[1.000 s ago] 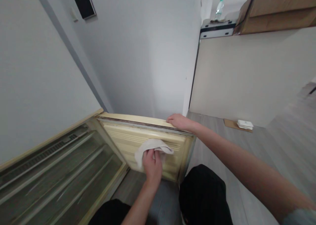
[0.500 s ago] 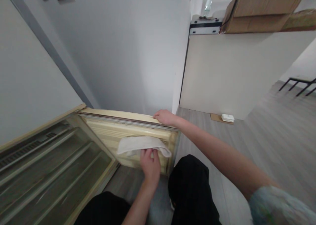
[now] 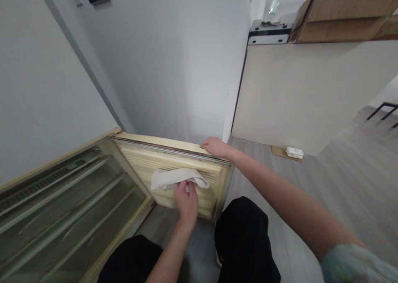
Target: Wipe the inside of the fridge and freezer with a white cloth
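My left hand (image 3: 186, 200) is closed on a white cloth (image 3: 178, 177), which lies against the ribbed inner face of a yellowed fridge door (image 3: 137, 158). The cloth's lower edge is folded over my fingers. Along the door's top edge, near its free corner, my right hand (image 3: 216, 147) is wrapped over the rim and grips it. Its fingertips are partly hidden behind the edge. The door stands open from the fridge compartment (image 3: 102, 200) on the left, where wire-like racks or shelves show.
My knees (image 3: 244, 233) are close below the door. A white packet (image 3: 294, 152) lies on cardboard (image 3: 281, 152) on the floor. Beyond a pale panel (image 3: 298, 92) are a carton (image 3: 348, 9) and a plastic bottle (image 3: 273, 7). Black furniture legs (image 3: 377, 110) stand far right.
The cloth and my left hand have moved a little leftward across the door's inner face. My right hand keeps its place on the rim. The whole view has shifted slightly.
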Action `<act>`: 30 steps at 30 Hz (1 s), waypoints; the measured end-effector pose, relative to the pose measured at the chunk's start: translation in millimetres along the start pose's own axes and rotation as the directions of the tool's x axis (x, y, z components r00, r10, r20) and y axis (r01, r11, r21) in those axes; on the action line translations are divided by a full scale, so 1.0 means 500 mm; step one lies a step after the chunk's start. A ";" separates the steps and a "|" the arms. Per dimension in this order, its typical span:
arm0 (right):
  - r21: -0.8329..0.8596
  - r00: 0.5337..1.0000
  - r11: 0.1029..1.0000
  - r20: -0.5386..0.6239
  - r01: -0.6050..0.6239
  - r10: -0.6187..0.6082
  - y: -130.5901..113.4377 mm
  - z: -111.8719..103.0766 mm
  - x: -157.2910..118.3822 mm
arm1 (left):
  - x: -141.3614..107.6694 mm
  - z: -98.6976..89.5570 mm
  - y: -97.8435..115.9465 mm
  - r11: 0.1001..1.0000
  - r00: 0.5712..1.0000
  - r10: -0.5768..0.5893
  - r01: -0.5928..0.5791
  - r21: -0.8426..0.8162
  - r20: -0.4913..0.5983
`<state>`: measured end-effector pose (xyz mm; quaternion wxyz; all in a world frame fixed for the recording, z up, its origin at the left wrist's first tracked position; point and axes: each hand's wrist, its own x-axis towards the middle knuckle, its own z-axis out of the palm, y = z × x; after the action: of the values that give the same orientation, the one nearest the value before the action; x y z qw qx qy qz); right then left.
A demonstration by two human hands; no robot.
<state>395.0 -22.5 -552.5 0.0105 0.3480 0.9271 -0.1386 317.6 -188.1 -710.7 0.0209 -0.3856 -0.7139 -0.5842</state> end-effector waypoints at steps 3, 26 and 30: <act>-0.018 1.000 1.000 -0.007 0.008 -0.008 0.003 0.002 0.001 | -0.081 0.049 0.051 0.996 0.994 0.051 -0.043 -0.084 0.095; 0.188 0.999 0.981 0.001 -0.043 0.043 -0.018 -0.005 -0.024 | 0.030 -0.037 -0.156 0.771 0.868 -0.482 0.355 -0.529 -0.120; 0.212 0.998 0.976 -0.001 -0.056 0.057 -0.017 -0.004 -0.022 | 0.117 -0.101 -0.280 0.719 0.770 -0.594 0.379 -0.583 -0.232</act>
<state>398.1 -34.9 -547.2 -0.0257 0.3738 0.8969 -0.2349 174.9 -203.0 -781.2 -0.0917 -0.0413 -0.5922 -0.7995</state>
